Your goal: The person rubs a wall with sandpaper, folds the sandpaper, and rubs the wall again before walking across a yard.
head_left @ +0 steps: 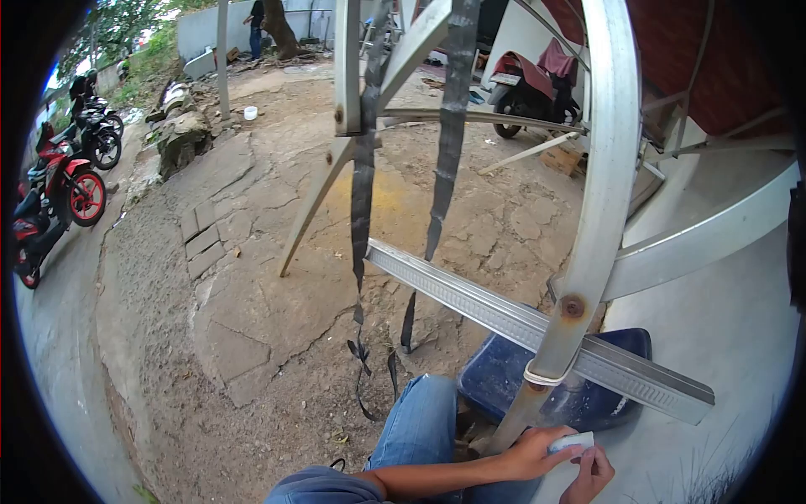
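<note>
Low at the right, my left hand (537, 452) grips a small whitish piece (573, 442), pale and short; its exact kind I cannot make out. My right hand (591, 477) is closed, with its fingertips at the lower edge of the same piece. Just above my hands stands a silver metal frame leg (579, 277) with a rusty bolt. A white band (546, 380) goes around this leg. Crossing the leg at a slant is a ribbed metal channel (470, 294), above a dark blue plastic container (495, 370).
Black straps (449, 126) hang from the frame in front of me. Cracked paving (243, 336) covers the ground. Parked motorcycles (67, 193) stand at the left, a red scooter (533, 88) farther back. A person (255, 29) is in the distance.
</note>
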{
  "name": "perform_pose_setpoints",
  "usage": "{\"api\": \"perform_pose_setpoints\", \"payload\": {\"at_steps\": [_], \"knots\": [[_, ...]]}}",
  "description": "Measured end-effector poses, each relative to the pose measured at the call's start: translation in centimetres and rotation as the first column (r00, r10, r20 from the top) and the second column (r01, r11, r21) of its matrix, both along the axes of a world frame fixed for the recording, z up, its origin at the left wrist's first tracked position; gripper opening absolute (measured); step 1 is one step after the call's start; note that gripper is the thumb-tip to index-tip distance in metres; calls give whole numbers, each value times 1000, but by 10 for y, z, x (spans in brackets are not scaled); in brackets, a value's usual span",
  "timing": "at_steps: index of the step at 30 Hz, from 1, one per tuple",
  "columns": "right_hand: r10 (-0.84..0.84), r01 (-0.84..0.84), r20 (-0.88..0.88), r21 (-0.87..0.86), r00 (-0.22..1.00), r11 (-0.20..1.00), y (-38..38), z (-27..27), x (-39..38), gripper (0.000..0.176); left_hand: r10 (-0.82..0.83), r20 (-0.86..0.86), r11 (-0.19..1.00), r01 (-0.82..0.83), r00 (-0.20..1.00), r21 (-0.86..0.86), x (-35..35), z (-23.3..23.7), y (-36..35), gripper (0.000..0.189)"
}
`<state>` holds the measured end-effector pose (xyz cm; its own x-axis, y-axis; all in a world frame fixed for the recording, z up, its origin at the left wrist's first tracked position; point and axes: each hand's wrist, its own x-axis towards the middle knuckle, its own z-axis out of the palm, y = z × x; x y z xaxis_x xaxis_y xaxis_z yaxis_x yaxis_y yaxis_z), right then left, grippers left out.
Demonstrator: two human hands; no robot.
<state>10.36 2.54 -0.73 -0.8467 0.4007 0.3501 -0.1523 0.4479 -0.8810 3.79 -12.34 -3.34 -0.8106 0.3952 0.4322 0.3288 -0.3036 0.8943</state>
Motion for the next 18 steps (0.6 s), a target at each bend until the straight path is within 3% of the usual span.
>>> {"api": "perform_pose_setpoints", "payload": {"at_steps": [2, 3, 5, 7, 9, 14, 16, 18], "knots": [[-88, 83, 121, 47, 989, 995, -9, 14, 4, 28, -17, 34, 1000, 17, 999, 26, 1, -1, 2, 31], [-54, 49, 125, 46, 991, 998, -8, 12, 6, 28, 17, 38, 1000, -17, 999, 26, 2, -3, 4, 31], [-202, 184, 181, 114, 963, 976, 3, -3, 8, 34, 12, 5, 1000, -12, 1000, -4, 2, -8, 7, 25], [-138, 116, 166, 137, 976, 984, 7, -3, 6, 33, 52, 10, 997, -53, 999, 58, 1, -10, 4, 26], [-67, 42, 150, 163, 986, 986, 9, -2, 5, 32, -82, -66, 997, 80, 994, -22, -1, -5, -2, 37], [63, -89, 131, 199, 989, 976, 18, -5, 5, 31, -135, 1, 982, 134, 991, -135, -1, -3, 2, 35], [113, -138, 119, 225, 986, 965, 33, -16, 8, 32, 50, -161, 998, -56, 986, -35, -1, -7, 8, 27], [133, -157, 116, 224, 984, 962, 59, -42, 9, 32, 47, -177, 997, -58, 983, -58, 0, -8, 9, 28]]}}
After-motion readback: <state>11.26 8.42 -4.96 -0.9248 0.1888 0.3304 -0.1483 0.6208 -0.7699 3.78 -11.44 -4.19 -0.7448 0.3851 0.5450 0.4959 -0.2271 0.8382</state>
